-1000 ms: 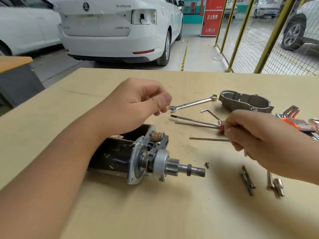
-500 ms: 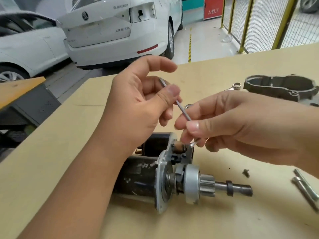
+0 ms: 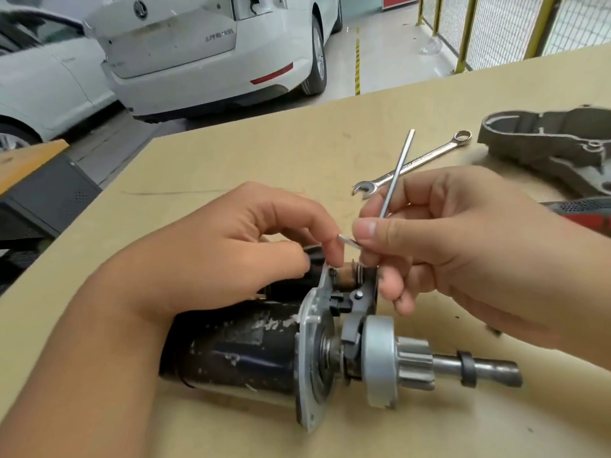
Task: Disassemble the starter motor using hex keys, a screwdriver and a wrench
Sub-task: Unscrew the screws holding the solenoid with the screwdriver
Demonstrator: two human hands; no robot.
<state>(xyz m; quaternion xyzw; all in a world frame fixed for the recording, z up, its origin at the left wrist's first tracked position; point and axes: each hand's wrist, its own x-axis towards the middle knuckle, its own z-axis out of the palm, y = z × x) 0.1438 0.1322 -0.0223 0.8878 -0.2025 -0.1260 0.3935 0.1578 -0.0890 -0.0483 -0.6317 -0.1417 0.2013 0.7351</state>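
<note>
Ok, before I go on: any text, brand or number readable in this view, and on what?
Nothing reads clearly.
White car: round badge and chrome lettering on the boot lid, too blurred to read.
Red sign: white strip at its lower edge, cut off, unreadable.
Wrench: marks on the shank, too small to read.
Starter motor: only scuffed paint, no legible label.
Hex key, held in the right hand: no marking visible.
</note>
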